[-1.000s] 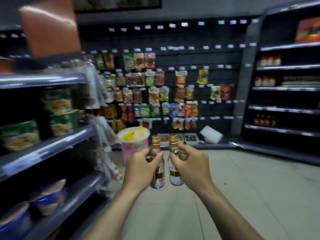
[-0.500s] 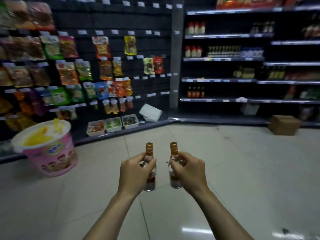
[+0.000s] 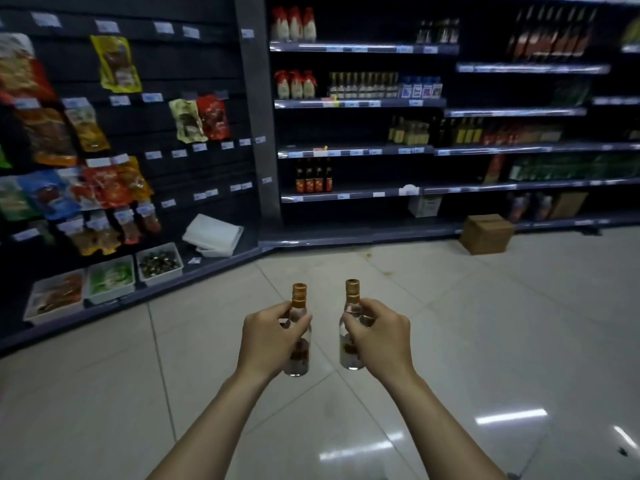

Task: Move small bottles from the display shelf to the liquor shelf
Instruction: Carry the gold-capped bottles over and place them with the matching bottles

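Liquor shelf (image 3: 360,103) w/ bottle rows ahead, cardboard box (image 3: 486,234) on tiled floor (image 3: 519,323) nr its base, left hand (image 3: 268,341) & right hand (image 3: 382,337) each clamped on an upright small bottle (image 3: 298,332) / (image 3: 350,327), apart, mid-air.

Your left hand (image 3: 273,336) covers most of the small clear glass bottle with the copper cap (image 3: 298,341), label included; your right hand (image 3: 379,336) hides the matching bottle's (image 3: 350,336) label too. Far beyond both hands, the dark shelf bottles (image 3: 363,85) blur, unreadable.
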`<control>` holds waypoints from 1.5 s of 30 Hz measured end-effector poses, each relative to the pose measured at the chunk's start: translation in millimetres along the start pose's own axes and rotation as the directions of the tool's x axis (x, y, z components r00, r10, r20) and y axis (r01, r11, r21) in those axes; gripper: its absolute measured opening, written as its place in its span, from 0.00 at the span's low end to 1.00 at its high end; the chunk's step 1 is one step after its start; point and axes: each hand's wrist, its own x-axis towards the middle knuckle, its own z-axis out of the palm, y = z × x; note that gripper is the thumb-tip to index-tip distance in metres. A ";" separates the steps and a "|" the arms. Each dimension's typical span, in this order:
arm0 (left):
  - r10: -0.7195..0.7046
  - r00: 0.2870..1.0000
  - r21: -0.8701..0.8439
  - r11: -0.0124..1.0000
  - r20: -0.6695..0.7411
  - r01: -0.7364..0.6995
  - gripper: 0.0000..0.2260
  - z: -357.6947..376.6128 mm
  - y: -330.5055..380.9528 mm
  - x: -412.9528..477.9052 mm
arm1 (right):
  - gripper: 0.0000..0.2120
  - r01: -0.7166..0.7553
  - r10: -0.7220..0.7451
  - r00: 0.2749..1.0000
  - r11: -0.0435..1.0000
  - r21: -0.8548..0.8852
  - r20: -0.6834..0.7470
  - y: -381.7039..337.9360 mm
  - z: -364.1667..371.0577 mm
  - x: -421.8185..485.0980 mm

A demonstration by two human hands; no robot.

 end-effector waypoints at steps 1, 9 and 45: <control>0.007 1.000 0.003 1.000 0.001 -0.007 0.03 18.9 2.0 24.1 | 0.06 -0.002 0.002 1.000 1.000 0.008 -0.005 11.5 -1.4 27.0; 0.018 1.000 -0.014 1.000 -0.026 -0.018 0.03 164.9 44.0 230.6 | 0.06 0.018 -0.018 1.000 0.999 -0.027 -0.017 95.5 -27.9 266.9; 0.051 0.998 -0.086 0.995 0.021 -0.049 0.01 640.8 162.4 1074.4 | 0.12 0.011 -0.012 1.000 0.999 0.039 0.019 365.4 -48.0 1190.2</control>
